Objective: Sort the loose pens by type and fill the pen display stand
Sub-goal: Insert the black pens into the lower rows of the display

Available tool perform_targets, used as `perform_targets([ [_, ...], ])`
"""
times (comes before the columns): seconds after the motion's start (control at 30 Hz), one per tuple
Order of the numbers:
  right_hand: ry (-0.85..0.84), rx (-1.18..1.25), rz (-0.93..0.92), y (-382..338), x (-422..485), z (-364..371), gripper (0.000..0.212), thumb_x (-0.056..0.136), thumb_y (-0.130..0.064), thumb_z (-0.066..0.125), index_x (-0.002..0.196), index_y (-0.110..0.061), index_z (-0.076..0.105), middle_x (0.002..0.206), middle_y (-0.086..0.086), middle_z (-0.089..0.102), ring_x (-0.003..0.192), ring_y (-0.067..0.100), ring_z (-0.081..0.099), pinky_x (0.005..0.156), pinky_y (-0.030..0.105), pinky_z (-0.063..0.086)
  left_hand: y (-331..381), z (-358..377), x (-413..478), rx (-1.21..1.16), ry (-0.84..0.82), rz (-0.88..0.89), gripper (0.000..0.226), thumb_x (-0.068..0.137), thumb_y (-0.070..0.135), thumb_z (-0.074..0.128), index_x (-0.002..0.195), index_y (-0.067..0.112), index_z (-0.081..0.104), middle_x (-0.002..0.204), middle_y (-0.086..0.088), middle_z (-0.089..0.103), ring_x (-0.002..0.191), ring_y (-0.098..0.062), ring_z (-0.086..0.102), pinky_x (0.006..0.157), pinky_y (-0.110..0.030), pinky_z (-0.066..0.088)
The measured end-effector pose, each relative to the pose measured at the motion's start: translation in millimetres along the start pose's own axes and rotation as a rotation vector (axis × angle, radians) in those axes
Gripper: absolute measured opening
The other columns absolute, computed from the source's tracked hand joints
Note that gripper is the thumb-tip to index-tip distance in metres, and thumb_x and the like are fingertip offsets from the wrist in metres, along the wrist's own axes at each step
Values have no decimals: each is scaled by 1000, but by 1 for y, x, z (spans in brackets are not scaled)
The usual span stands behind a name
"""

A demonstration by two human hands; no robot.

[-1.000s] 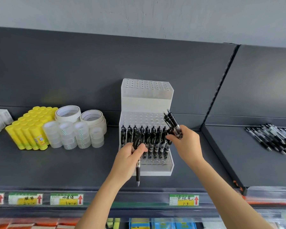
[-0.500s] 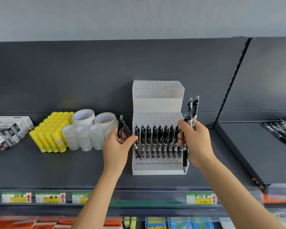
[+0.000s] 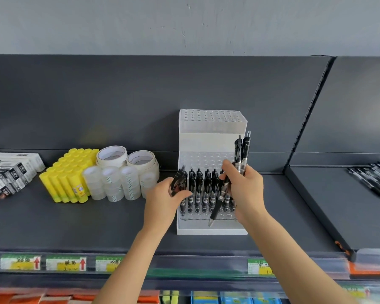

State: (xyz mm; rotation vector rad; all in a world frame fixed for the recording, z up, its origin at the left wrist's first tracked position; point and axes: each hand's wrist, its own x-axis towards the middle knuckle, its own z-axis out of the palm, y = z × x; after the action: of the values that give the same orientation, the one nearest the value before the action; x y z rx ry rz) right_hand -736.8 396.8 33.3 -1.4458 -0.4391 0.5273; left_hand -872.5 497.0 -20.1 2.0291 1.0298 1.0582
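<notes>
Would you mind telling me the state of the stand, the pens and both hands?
Stand: upright, lowest tier partly filled, upper tiers empty.
Left hand: grips one pen, blurred.
Right hand: grips several pens.
Loose pens: lying on right shelf.

stand [image 3: 213, 126]: frosted clear plastic | pens [image 3: 242, 150]: glossy black plastic | shelf [image 3: 75, 216]: matt grey

A: The left hand [image 3: 162, 202] grips a dark bundle [image 3: 179, 182] that is motion-blurred. Pen count unclear.
B: The right hand [image 3: 248, 191] and its held pens [image 3: 245, 150] hide the stand [image 3: 206, 145] row's 3 o'clock end.
A: The loose pens [image 3: 375, 181] at 3 o'clock are cut by the frame edge.
B: The price labels [image 3: 20, 262] at 7 o'clock are smeared and illegible.
</notes>
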Motion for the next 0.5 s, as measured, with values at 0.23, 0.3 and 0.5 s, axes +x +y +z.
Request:
perform_targets([
  [0.23,-48,-54,-69,3,-3,7,31,86,-30,66,71,-11,46,50,-2,42,51,20,34,49,30,31,-11,6,-7,30,-34,-26,31,77,28,78,69,6,57,60,-3,57,50,-9,42,50,-16,34],
  [0.3,-72,-132,-125,3,-5,8,27,87,-28,66,72,-10,52,46,-4,51,45,16,41,45,28,36,-11,5,-9,24,-39,-12,30,77,27,78,69,8,56,58,-1,53,48,-8,39,50,-15,34],
  [0.5,-140,-443,-353,3,-6,14,22,85,-24,69,83,-4,59,65,9,66,55,11,63,52,35,49,-23,-2,-22,-62,-22,-79,38,80,33,73,74,1,53,60,-5,41,55,-14,34,53,-20,32],
])
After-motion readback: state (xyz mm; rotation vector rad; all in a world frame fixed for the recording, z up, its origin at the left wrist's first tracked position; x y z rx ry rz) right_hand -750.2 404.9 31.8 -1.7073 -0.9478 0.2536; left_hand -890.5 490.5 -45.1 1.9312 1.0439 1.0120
